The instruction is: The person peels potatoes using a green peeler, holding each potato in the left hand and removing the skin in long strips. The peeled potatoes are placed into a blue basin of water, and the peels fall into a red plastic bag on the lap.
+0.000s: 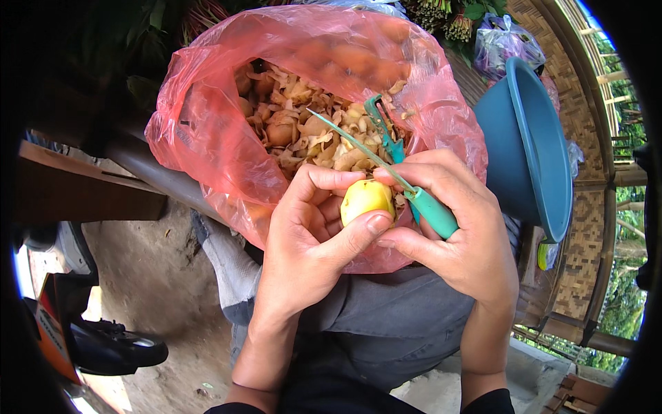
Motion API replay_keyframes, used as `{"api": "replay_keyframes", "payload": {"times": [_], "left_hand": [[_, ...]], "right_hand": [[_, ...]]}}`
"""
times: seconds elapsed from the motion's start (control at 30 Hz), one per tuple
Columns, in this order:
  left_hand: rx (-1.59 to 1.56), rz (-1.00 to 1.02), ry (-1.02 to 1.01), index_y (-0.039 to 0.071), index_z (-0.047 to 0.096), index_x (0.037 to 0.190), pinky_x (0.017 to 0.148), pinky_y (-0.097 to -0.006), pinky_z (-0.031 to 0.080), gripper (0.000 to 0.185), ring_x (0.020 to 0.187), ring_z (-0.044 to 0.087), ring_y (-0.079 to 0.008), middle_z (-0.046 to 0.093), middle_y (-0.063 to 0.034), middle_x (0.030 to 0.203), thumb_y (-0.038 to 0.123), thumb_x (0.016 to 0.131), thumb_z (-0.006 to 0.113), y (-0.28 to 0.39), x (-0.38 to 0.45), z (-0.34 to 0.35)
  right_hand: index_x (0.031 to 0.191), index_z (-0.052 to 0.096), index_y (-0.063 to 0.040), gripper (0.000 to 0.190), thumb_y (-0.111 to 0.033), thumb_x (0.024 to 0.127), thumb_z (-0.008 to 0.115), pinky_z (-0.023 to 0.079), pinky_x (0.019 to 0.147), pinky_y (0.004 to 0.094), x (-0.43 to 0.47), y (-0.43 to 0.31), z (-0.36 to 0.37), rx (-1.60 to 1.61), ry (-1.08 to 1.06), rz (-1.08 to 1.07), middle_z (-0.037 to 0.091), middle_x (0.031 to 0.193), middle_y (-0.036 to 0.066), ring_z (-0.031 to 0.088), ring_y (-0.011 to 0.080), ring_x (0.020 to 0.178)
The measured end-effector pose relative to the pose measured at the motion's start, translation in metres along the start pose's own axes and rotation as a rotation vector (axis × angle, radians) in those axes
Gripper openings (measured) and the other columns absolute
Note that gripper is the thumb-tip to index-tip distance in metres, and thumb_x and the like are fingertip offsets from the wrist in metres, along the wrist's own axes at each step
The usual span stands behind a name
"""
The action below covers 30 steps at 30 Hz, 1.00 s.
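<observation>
My left hand (pixel 305 243) holds a peeled yellow potato (pixel 364 202) between thumb and fingers. On the potato's far side, my right hand's (pixel 465 222) fingertips touch it as well. A small knife with a teal handle (pixel 434 212) is gripped in my right hand, its thin blade pointing up and left. Beneath the blade is a green vegetable peeler (pixel 385 132), its lower end partly hidden behind my right hand. Just beyond both hands lies an open red plastic bag (pixel 191 139) with brown potato peels (pixel 310 127) and unpeeled potatoes (pixel 280 132) inside.
A blue plastic basin (pixel 538 155) stands tilted at the right, before a woven bamboo wall (pixel 574 259). Behind it sits a tied plastic bag (pixel 509 44). Leafy vegetable bundles (pixel 455 20) lie at the back. A motorcycle (pixel 103 341) is at the lower left.
</observation>
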<state>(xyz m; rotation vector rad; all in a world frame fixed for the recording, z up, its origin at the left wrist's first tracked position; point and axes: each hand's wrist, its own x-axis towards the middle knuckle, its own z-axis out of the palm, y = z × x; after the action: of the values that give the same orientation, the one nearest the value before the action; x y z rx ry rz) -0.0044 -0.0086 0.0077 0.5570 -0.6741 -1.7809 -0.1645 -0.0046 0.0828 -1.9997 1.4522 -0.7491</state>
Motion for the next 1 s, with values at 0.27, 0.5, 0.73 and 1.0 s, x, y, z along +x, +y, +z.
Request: {"api": "replay_keyframes", "payload": {"times": [0.27,0.5,0.73,1.0], "left_hand": [[0.067,-0.077,-0.051,-0.001,0.048,0.110,0.085,-0.0273,0.052,0.034,0.096,0.063,-0.0146,0.062,-0.0125,0.107,0.000,0.083,0.068,0.007,0.001,-0.013],[0.088,-0.132,-0.066,-0.002,0.050,0.116,0.086,-0.0304,0.051,0.036,0.099,0.060,-0.0165,0.061,-0.0122,0.108,0.008,0.086,0.066,0.003,0.002,-0.010],[0.017,-0.138,-0.172,-0.003,0.048,0.121,0.087,-0.0295,0.051,0.036,0.100,0.061,-0.0154,0.061,-0.0111,0.109,0.001,0.088,0.062,0.002,0.000,-0.007],[-0.034,-0.083,-0.166,-0.001,0.046,0.124,0.083,-0.0316,0.052,0.046,0.100,0.061,-0.0185,0.060,-0.0133,0.110,0.015,0.087,0.066,0.003,-0.003,-0.006]], "right_hand": [[0.111,0.061,0.003,0.036,0.002,0.075,0.067,0.046,0.083,0.0272,0.001,0.011,0.003,0.142,-0.049,0.046,0.060,0.103,0.009,0.058,0.0156,0.094],[0.106,0.062,0.002,0.025,-0.001,0.081,0.063,0.050,0.073,0.0276,-0.011,0.015,0.009,0.140,0.145,0.068,0.065,0.092,0.010,0.063,0.0165,0.080],[0.098,0.062,0.002,0.014,0.000,0.084,0.063,0.047,0.070,0.0208,-0.014,0.011,0.012,0.261,0.371,0.078,0.066,0.091,0.005,0.058,0.0057,0.078],[0.126,0.051,0.002,0.039,-0.013,0.091,0.060,0.037,0.053,0.0170,-0.016,0.010,0.006,0.146,0.416,0.082,0.064,0.094,0.008,0.046,0.0016,0.057]]}}
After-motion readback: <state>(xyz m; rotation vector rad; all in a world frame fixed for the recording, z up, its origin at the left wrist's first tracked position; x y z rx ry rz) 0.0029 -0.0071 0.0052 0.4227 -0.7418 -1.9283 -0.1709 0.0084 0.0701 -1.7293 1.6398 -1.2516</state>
